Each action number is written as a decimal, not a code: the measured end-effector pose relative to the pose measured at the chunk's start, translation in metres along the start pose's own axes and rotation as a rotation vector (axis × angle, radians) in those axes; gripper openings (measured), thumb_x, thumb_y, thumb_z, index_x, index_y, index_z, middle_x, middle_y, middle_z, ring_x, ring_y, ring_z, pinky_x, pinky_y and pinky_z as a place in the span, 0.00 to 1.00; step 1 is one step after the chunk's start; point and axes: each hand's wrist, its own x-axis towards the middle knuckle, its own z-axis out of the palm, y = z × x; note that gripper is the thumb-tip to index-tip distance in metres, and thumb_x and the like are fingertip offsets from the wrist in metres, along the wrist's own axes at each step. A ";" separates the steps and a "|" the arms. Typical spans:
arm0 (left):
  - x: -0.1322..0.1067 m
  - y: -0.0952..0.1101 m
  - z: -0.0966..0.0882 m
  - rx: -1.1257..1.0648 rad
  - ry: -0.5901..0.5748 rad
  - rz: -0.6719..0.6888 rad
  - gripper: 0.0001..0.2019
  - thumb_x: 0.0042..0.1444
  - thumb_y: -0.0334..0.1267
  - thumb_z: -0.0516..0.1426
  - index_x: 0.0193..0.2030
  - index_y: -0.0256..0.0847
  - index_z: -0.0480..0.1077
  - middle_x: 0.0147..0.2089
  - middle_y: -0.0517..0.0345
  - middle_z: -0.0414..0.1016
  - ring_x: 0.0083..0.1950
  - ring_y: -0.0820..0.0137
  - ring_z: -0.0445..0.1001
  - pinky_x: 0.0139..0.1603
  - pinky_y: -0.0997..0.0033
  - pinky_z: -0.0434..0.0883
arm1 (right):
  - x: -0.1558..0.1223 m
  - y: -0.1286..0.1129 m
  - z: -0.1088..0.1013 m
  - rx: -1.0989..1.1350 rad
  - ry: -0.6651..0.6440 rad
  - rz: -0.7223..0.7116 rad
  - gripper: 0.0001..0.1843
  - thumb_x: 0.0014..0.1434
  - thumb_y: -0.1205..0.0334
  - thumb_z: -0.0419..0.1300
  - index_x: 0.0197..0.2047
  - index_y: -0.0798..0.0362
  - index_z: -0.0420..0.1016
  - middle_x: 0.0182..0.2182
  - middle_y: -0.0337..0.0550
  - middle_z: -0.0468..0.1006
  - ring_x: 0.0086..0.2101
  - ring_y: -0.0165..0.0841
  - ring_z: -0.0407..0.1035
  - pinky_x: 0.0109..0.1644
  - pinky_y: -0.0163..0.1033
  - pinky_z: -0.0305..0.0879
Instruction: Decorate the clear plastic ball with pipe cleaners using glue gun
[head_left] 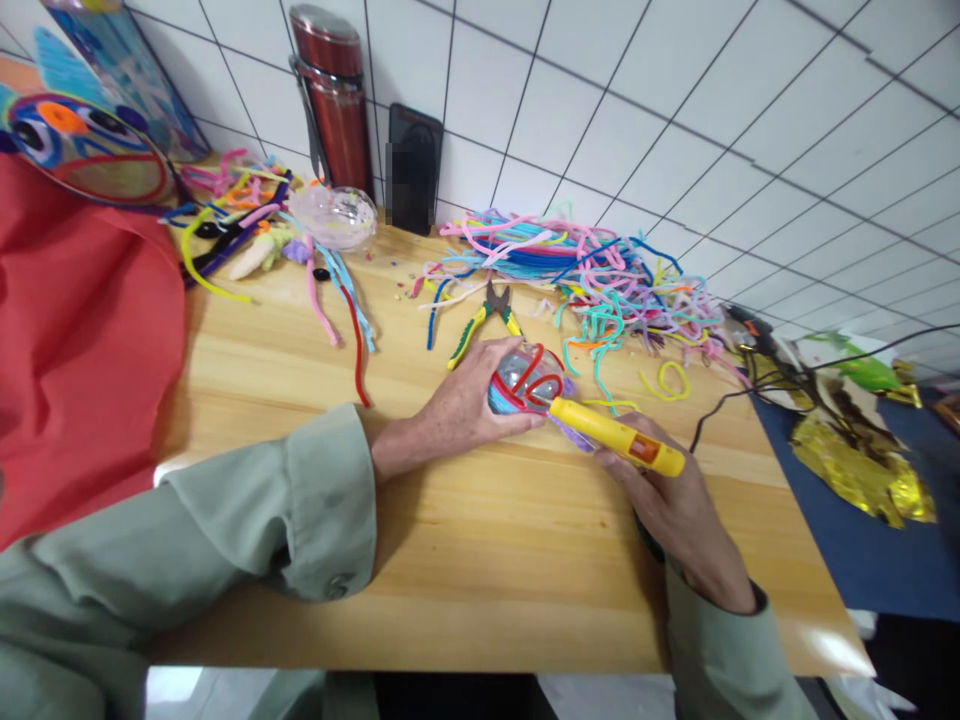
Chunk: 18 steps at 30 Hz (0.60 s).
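My left hand (480,395) is wrapped round a clear plastic ball (517,370) with red, blue and pink pipe cleaners on it. My right hand (671,500) grips a yellow hot glue gun (619,435), its nozzle at the red pipe cleaner loops on the ball. I cannot tell whether the nozzle touches them. Something purple shows below the ball, partly hidden by the glue gun. Just beyond my left hand lie pliers (491,310) with yellow-green handles, jaws pointing away.
A heap of coloured pipe cleaners (570,255) lies along the tiled wall. At the back left stand a red thermos (330,100), a black phone (412,170) and a clear plastic shell (337,218). Red cloth (90,350) covers the left side; gold foil (855,470) lies at right near a black cord (720,400).
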 end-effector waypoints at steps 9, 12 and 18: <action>0.000 -0.001 0.001 -0.002 0.000 -0.015 0.46 0.64 0.57 0.76 0.81 0.44 0.63 0.78 0.36 0.75 0.80 0.43 0.75 0.83 0.34 0.73 | -0.003 0.004 0.000 -0.001 -0.002 0.015 0.07 0.80 0.53 0.66 0.48 0.44 0.81 0.39 0.40 0.83 0.38 0.38 0.78 0.43 0.41 0.75; 0.001 0.000 0.001 -0.004 -0.004 -0.028 0.46 0.63 0.56 0.76 0.80 0.45 0.63 0.78 0.36 0.75 0.80 0.43 0.75 0.83 0.34 0.73 | -0.003 0.005 0.000 0.006 -0.004 0.015 0.06 0.80 0.54 0.66 0.48 0.43 0.81 0.39 0.39 0.84 0.38 0.37 0.79 0.44 0.40 0.75; 0.001 0.002 0.001 -0.005 -0.006 -0.034 0.45 0.63 0.54 0.76 0.80 0.44 0.64 0.77 0.36 0.75 0.79 0.43 0.75 0.83 0.34 0.73 | -0.003 0.003 0.000 0.000 -0.009 0.028 0.07 0.80 0.53 0.66 0.48 0.44 0.82 0.39 0.40 0.84 0.38 0.38 0.78 0.44 0.41 0.76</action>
